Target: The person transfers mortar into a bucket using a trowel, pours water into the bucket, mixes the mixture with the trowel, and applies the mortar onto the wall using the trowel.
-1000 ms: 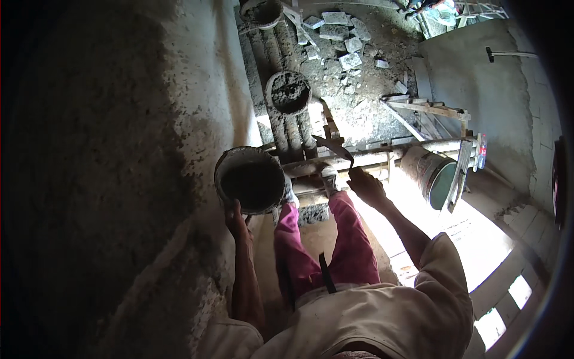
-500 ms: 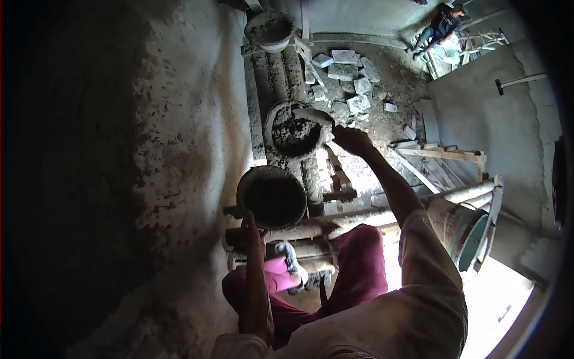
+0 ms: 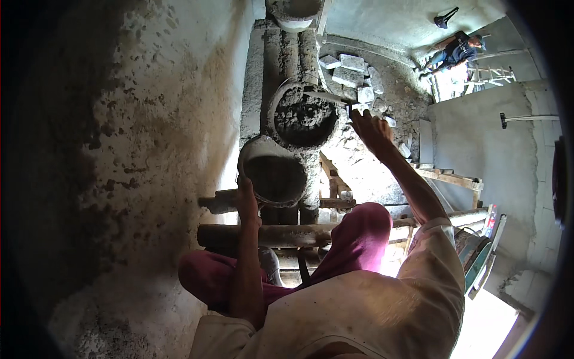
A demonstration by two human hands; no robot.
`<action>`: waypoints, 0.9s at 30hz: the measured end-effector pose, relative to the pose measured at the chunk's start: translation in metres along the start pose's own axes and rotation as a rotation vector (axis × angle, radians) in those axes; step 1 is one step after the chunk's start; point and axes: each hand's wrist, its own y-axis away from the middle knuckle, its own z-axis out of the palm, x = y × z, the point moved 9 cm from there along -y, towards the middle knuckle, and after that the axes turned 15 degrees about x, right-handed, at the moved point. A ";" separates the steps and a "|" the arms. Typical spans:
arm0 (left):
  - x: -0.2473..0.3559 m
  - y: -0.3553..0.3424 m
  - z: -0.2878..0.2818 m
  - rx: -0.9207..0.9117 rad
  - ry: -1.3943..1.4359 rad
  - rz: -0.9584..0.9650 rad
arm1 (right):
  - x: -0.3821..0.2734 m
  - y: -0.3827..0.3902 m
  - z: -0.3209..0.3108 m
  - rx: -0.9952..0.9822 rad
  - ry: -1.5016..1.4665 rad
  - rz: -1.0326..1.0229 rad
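Note:
My left hand point(image 3: 249, 203) grips the left rim of a shallow dark bucket point(image 3: 274, 167), whose contents are too dark to make out. Just beyond it, a second bucket point(image 3: 280, 99) of lumpy grey mortar point(image 3: 304, 125) sits on a log platform point(image 3: 289, 54). My right hand point(image 3: 372, 130) is closed on the handle of a trowel point(image 3: 326, 96), whose blade lies over the mortar at the far right part of that bucket. The near bucket stands against the mortar bucket's near side, over the logs.
A rough wall point(image 3: 137, 167) runs along my left. Another bucket point(image 3: 293, 12) stands at the back. Broken blocks point(image 3: 350, 78) litter the floor below. Wooden rails point(image 3: 269, 236) cross near my knees; a drum point(image 3: 472, 257) lies at the right. A co-worker point(image 3: 451, 51) is at the upper right, near a ladder point(image 3: 490, 78).
My knees have bent and moved forward to the rail. The held bucket has moved forward to the mortar bucket, and my right hand has carried the trowel forward over the mortar.

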 end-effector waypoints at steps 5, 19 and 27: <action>0.036 0.025 0.013 -0.003 0.045 0.121 | -0.012 -0.047 0.029 -0.145 -0.144 0.111; 0.005 0.014 0.019 -0.133 -0.036 0.014 | -0.044 0.006 0.122 -0.683 -0.633 0.233; 0.011 0.023 0.022 -0.109 0.101 0.071 | -0.092 -0.008 0.137 -0.670 -0.657 -0.178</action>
